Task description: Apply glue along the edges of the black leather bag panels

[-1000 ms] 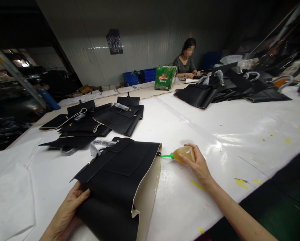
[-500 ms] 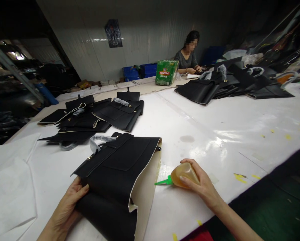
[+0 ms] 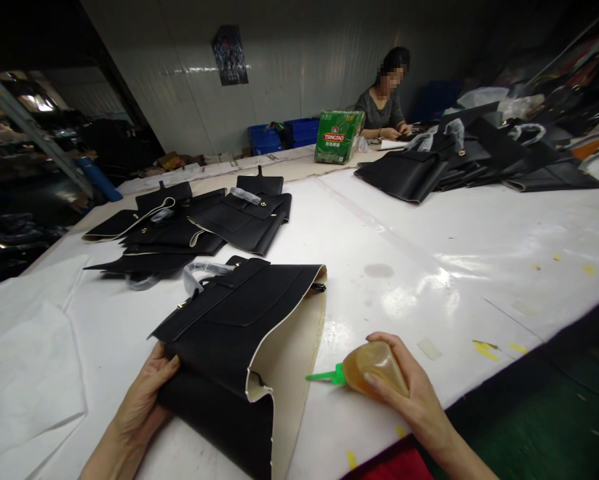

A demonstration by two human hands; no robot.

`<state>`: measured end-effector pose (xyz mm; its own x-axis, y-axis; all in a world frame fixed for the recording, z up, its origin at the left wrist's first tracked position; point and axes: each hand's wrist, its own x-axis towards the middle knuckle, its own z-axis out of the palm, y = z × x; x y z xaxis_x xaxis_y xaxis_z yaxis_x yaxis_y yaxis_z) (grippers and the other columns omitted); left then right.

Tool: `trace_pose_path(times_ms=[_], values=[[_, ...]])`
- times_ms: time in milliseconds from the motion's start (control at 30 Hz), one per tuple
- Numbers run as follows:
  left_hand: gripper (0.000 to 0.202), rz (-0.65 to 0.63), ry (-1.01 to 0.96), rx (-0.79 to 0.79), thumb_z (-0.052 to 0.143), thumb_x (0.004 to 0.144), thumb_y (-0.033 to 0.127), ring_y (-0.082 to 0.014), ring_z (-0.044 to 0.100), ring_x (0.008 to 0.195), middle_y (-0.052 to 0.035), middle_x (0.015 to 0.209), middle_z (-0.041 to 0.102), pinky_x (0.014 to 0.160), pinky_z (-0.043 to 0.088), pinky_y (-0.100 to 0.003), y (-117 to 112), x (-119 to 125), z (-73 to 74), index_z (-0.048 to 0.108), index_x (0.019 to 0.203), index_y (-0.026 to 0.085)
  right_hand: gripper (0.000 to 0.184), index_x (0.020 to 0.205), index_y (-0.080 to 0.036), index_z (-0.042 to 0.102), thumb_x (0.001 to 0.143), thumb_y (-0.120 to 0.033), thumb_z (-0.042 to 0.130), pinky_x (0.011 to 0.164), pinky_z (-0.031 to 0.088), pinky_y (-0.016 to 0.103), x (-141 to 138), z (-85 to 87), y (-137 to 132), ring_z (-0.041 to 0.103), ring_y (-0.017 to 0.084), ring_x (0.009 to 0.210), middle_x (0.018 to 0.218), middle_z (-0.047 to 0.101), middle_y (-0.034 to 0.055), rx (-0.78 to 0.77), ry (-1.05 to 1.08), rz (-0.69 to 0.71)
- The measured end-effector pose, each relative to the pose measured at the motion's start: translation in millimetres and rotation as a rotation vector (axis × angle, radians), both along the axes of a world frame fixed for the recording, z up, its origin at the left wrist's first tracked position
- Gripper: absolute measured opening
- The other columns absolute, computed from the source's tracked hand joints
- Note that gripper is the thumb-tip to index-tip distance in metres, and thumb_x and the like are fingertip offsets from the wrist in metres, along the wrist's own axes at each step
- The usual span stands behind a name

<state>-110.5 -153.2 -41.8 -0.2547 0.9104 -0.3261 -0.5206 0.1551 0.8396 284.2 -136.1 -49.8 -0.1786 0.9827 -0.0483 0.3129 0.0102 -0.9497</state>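
Observation:
A black leather bag panel [image 3: 239,327] with a cream inner side lies on the white table [image 3: 429,233] in front of me. My left hand [image 3: 147,393] grips its near left edge, fingers curled over the black leather. My right hand [image 3: 409,393] holds an amber glue bottle [image 3: 369,367] on its side. The bottle's green nozzle [image 3: 324,377] points left and ends just beside the panel's cream edge.
More black bag pieces [image 3: 199,227] lie spread at the far left, another pile [image 3: 459,167] at the far right. A green box [image 3: 337,137] stands at the back, beside a seated person [image 3: 384,100]. White sheets [image 3: 24,373] cover the near left. Blue crates [image 3: 284,133] sit behind.
My right hand has drawn the glue bottle back toward me along the panel's cream edge. The cream flap has curled up a little more. My left hand keeps its hold.

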Motion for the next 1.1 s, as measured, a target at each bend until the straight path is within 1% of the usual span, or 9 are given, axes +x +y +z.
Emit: trace_pose_path(times_ms=[100,200,267,400,600,800,867,1000,1100], values=[[0.072,-0.002,-0.009,0.004,0.073,0.069,0.012,-0.0280,0.067,0.098,-0.0052,0.111,0.072,0.087,0.054,-0.034,-0.2,1.0,-0.3,0.048,0.133,0.035,0.044,0.115,-0.026,0.042,0.081,-0.047,0.060,0.077,0.047,0.029,-0.8,-1.2,-6.9,0.059,0.021,0.086,0.102,0.056,0.0026,0.007,-0.007,-0.064],[0.072,0.000,-0.004,0.011,0.075,0.067,0.012,-0.0294,0.064,0.103,-0.0052,0.110,0.072,0.090,0.052,-0.036,-2.0,1.6,-1.9,0.050,0.131,0.034,0.045,0.116,-0.026,0.043,0.080,-0.047,0.061,0.082,0.046,0.028,-2.3,-4.1,-15.9,0.058,0.022,0.096,0.109,0.056,0.0034,-0.036,0.037,0.057],[0.072,0.004,-0.003,0.013,0.076,0.067,0.013,-0.0299,0.063,0.104,-0.0053,0.110,0.072,0.090,0.052,-0.037,-3.8,0.8,-4.4,0.051,0.131,0.034,0.046,0.117,-0.026,0.043,0.080,-0.047,0.061,0.084,0.046,0.028,-2.2,-6.4,-20.6,0.057,0.023,0.100,0.111,0.056,0.0039,-0.052,0.046,0.076],[0.072,-0.011,0.005,0.004,0.075,0.067,0.013,-0.0300,0.064,0.103,-0.0059,0.111,0.072,0.090,0.052,-0.037,-7.0,-3.2,-10.4,0.050,0.131,0.034,0.045,0.117,-0.026,0.042,0.081,-0.047,0.059,0.087,0.044,0.030,0.8,-9.8,-24.5,0.056,0.023,0.100,0.115,0.052,0.0047,0.019,-0.026,-0.080],[0.069,-0.025,0.037,0.006,0.074,0.069,0.012,-0.0280,0.069,0.092,-0.0057,0.107,0.073,0.085,0.055,-0.036,-7.7,-4.2,-11.2,0.051,0.131,0.033,0.046,0.119,-0.027,0.040,0.082,-0.045,0.060,0.087,0.045,0.029,-0.2,-9.7,-29.8,0.055,0.024,0.106,0.116,0.054,0.0042,-0.030,0.014,0.098],[0.070,0.008,0.032,-0.008,0.076,0.066,0.013,-0.0295,0.064,0.102,-0.0046,0.106,0.073,0.090,0.052,-0.036,-5.9,0.8,-7.7,0.052,0.129,0.032,0.045,0.117,-0.025,0.042,0.082,-0.047,0.060,0.085,0.045,0.031,0.7,-14.0,-17.6,0.056,0.024,0.100,0.113,0.053,0.0055,0.050,-0.024,-0.149],[0.070,0.011,0.027,-0.003,0.077,0.065,0.013,-0.0300,0.064,0.103,-0.0047,0.106,0.073,0.090,0.052,-0.037,-5.8,1.4,-7.5,0.053,0.128,0.032,0.046,0.118,-0.025,0.042,0.081,-0.047,0.060,0.084,0.045,0.031,-3.3,-15.6,-23.2,0.057,0.024,0.099,0.112,0.054,0.0056,0.029,-0.002,-0.118],[0.066,0.021,0.038,-0.003,0.077,0.065,0.014,-0.0297,0.064,0.102,-0.0046,0.107,0.073,0.089,0.053,-0.034,-6.4,4.6,-4.2,0.056,0.125,0.032,0.047,0.118,-0.024,0.042,0.081,-0.047,0.059,0.080,0.049,0.031,-11.2,-14.4,-37.4,0.060,0.024,0.092,0.105,0.058,0.0052,-0.043,0.104,0.083],[0.067,0.028,0.045,-0.010,0.078,0.064,0.013,-0.0296,0.065,0.100,-0.0043,0.105,0.074,0.089,0.053,-0.034,-6.5,7.0,-1.1,0.057,0.124,0.032,0.046,0.117,-0.024,0.043,0.081,-0.045,0.060,0.083,0.048,0.032,-6.9,-11.9,-28.8,0.059,0.025,0.096,0.110,0.057,0.0067,0.001,0.038,0.012]])
